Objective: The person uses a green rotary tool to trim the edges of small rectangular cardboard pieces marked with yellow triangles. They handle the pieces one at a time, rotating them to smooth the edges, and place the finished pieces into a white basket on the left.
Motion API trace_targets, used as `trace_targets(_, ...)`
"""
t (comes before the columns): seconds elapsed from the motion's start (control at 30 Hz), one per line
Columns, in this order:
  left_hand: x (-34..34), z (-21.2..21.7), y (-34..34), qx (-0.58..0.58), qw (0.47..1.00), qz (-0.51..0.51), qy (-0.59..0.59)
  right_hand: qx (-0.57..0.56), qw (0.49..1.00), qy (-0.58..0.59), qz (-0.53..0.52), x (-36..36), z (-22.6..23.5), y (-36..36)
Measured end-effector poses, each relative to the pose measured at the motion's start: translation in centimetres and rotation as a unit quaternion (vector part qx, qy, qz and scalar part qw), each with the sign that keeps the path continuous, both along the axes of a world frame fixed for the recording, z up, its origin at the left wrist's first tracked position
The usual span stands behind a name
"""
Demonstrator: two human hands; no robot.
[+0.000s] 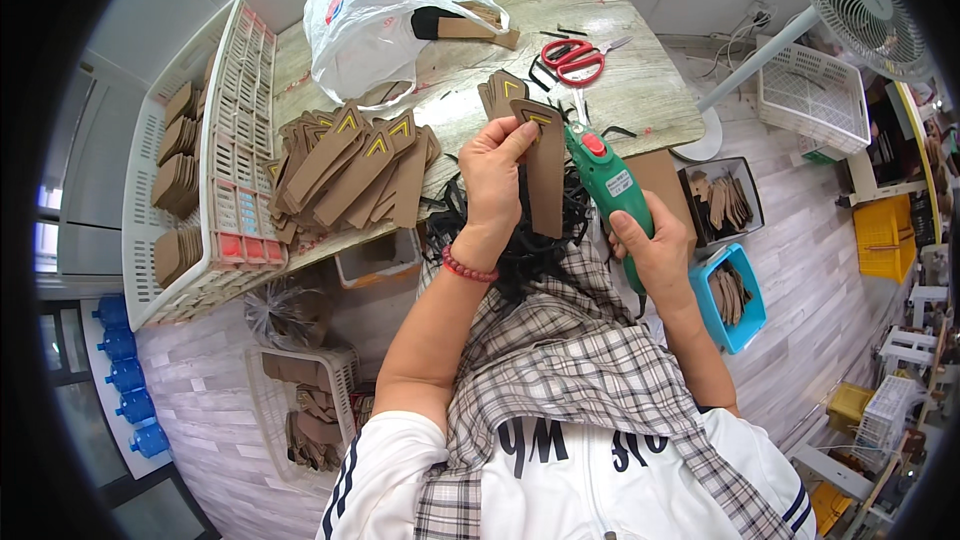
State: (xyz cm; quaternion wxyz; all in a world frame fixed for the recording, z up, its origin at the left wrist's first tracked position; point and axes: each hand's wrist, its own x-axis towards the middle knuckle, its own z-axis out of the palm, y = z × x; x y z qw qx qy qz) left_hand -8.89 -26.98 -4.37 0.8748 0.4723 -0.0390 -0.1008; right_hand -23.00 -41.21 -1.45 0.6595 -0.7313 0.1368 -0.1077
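My left hand [493, 168] pinches a flat brown strip [545, 190] near its top, by a yellow chevron mark. The strip hangs down over my lap. In my right hand [657, 248] is a green handheld electric cutter [612, 185] with a red button. Its metal tip points up, close to the strip's upper right edge; whether they touch I cannot tell. Just beyond my left fingers lies a small stack of similar strips [498, 90]. A larger pile of brown strips [345, 165] spreads to the left on the table. Black trimmings [465, 225] lie bunched beneath my hands.
Red-handled scissors [575, 60] and a white plastic bag [365, 30] lie on the table [460, 80]. A tall white crate [235, 140] of brown pieces stands left. To the right are a blue bin [735, 335], a black box [755, 215] and a white fan [870, 0].
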Motion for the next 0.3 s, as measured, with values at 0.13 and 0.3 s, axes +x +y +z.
trace_targets(0.13,0.3,0.6,0.6,0.03,0.999,0.009,-0.025,-0.021,1.0,0.005,0.013,-0.2,-0.2,-0.4)
trace_targets(0.3,0.7,0.9,1.2,0.088,0.993,0.011,-0.081,-0.03,0.999,0.005,0.019,-0.4,-0.6,-0.5)
